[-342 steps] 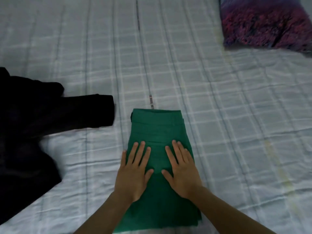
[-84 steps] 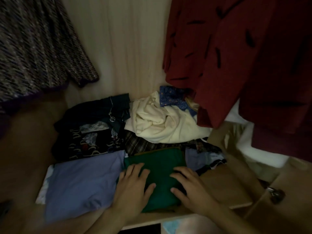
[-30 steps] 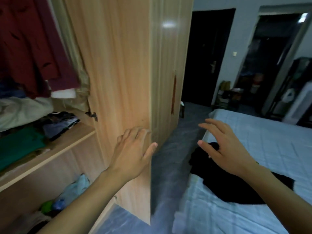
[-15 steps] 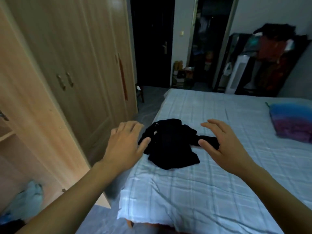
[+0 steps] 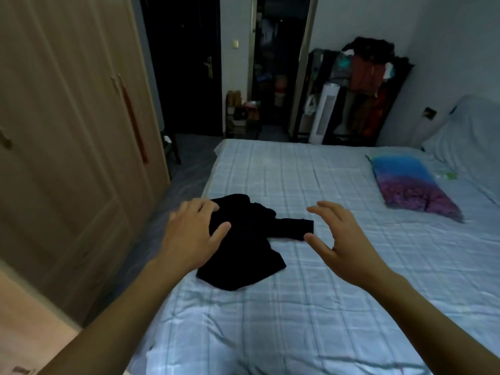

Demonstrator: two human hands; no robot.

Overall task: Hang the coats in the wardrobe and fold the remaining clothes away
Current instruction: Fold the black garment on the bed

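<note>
A crumpled black fabric garment (image 5: pixel 243 242) lies in soft folds at the centre of the frame on the pale blue checked bed sheet (image 5: pixel 311 307), one sleeve stretched flat toward the right. The left hand (image 5: pixel 193 236) reaches in from the lower left, fingers spread and relaxed over the garment's near edge, holding nothing, while the right hand (image 5: pixel 343 244) hovers just beside the sleeve end, fingers loosely arched and apart, also empty. Smooth light wooden wardrobe doors (image 5: pixel 67 131) fill the left side, and a fuzzy blue-to-purple folded cloth (image 5: pixel 411 185) rests at the right.

under my left fingers (image 5: pixel 201 209) i see a plain black garment (image 5: pixel 243 247); beyond my right fingers (image 5: pixel 328 209), pale blue checked sheet (image 5: pixel 297 180), blue-to-purple pillow (image 5: pixel 411 185).
</note>
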